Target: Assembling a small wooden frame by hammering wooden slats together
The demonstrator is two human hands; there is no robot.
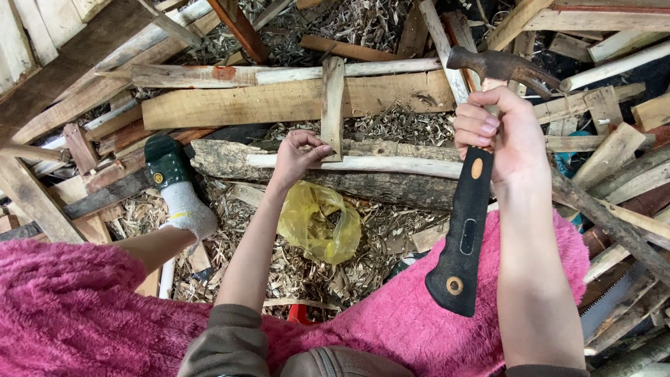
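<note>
Left hand (299, 155) pinches the short upright wood strip (333, 105) steady across the peeled pale stick (363, 164) on the log (349, 180), right hand (497, 132) fist-closed on the raised claw hammer (467, 230), right of that strip, poised for striking.

Shavings-strewn floor (307, 272); stacked scrap planks (279, 101)
</note>
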